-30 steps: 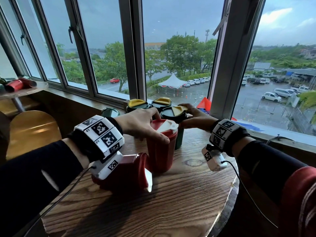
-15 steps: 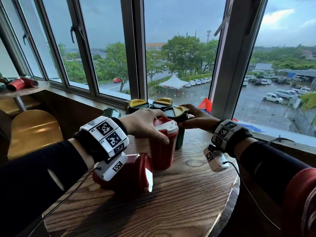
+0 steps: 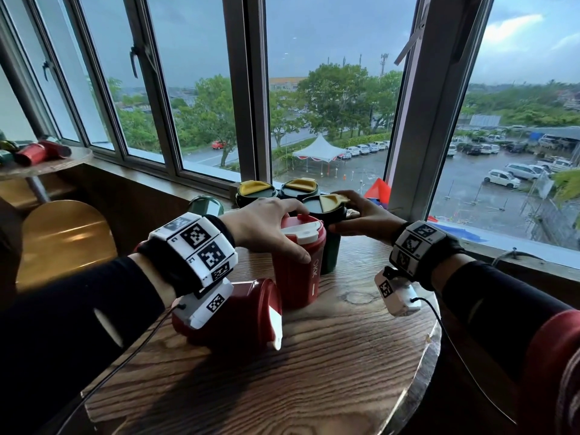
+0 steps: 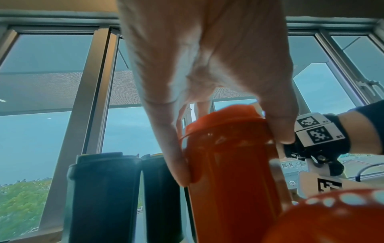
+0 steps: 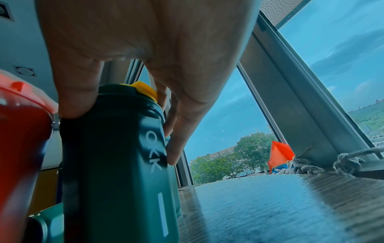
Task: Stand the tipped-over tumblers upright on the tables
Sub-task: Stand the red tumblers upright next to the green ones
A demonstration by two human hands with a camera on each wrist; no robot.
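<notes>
On the round wooden table (image 3: 329, 372), my left hand (image 3: 282, 233) grips the lid end of an upright red tumbler (image 3: 298, 274) from above; the left wrist view shows thumb and fingers around the red tumbler (image 4: 228, 172). Just behind it, my right hand (image 3: 348, 213) grips the top of an upright green tumbler with a yellow lid (image 3: 323, 205), seen close as the green tumbler (image 5: 116, 156) in the right wrist view. A second red tumbler (image 3: 248, 312) lies on its side under my left wrist. A green tumbler (image 3: 205, 205) appears to lie tipped at the table's back left.
Two more yellow-lidded green tumblers (image 3: 255, 191) (image 3: 299, 186) stand upright at the back by the window sill. A red tumbler (image 3: 31, 153) lies tipped on another round table (image 3: 62, 163) at far left. A wooden chair back (image 3: 62, 243) stands to the left.
Both hands keep their hold on the same tumblers; nothing has visibly shifted apart from a slight move of the head camera.
</notes>
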